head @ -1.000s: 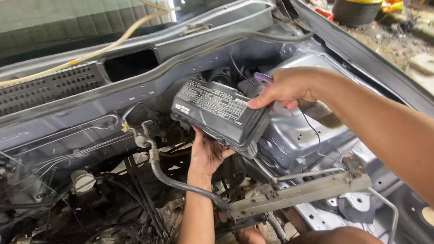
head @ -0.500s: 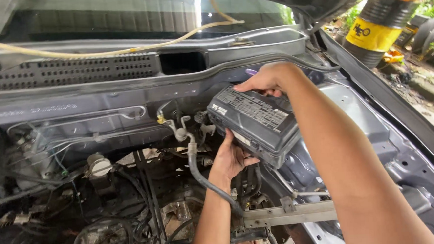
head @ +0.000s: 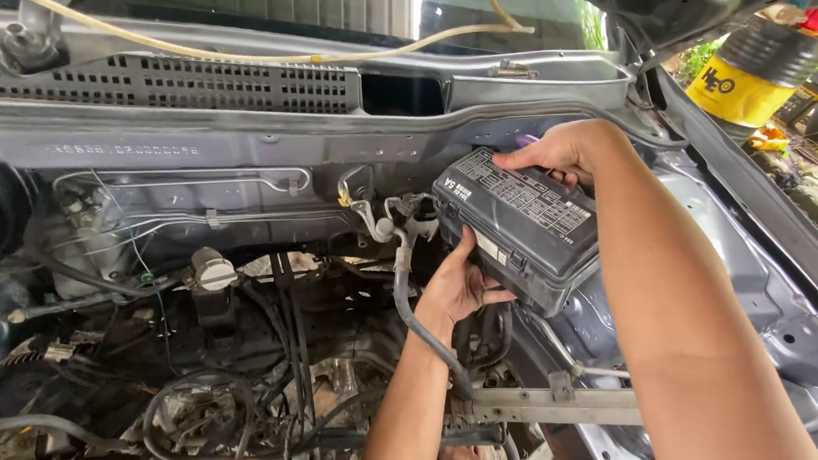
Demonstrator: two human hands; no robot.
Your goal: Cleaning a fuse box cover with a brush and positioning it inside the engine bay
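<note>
Shifted slightly right since the earlier frame, the fuse box (head: 521, 229) sits tilted at the engine bay's right rear.
We cup its lower edge with our left hand (head: 459, 288); our right hand (head: 559, 152) grips the top corner, fingers curled.

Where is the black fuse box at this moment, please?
In the head view, the black fuse box sits right of centre, below the cowl grille, gripped between the left hand and right hand.

Bright, even daylight, sharp focus throughout, soft shadows deep in the engine bay (head: 202, 381), slight wide-angle bending at edges.
</note>
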